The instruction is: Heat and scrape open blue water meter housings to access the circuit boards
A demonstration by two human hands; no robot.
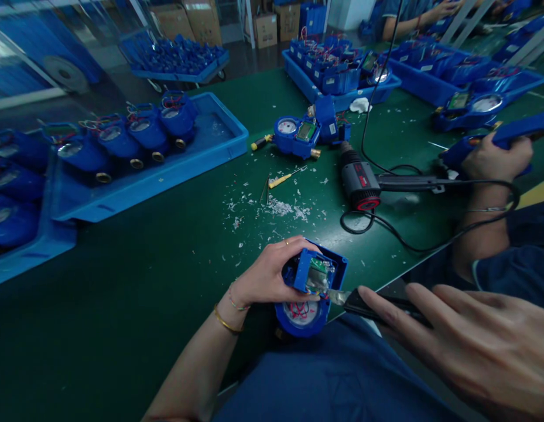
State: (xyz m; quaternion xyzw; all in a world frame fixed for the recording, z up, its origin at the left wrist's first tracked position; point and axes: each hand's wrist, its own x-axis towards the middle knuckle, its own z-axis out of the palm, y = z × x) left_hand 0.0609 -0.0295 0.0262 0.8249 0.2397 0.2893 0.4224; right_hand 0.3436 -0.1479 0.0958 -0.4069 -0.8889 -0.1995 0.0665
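My left hand point(276, 272) is wrapped round a blue meter point(307, 322) at the table's front edge, its thumb and fingers on the raised blue housing with a green circuit board point(319, 274). Below the housing is a round dial with red wires. From the right, my right hand point(465, 346) holds a black-handled knife point(363, 303); the blade's tip is at the lower edge of the circuit board, where exact contact is hard to make out. White scraps point(284, 208) lie beyond the meter, beside a yellow-handled tool point(280, 180).
A grey heat gun point(362, 181) with its black cable lies to the right. Another blue meter point(298, 135) and a screwdriver point(262, 142) are further back. Blue trays point(157, 190) of meters line the left and back. At right, a co-worker's hand point(500, 155) holds a blue part.
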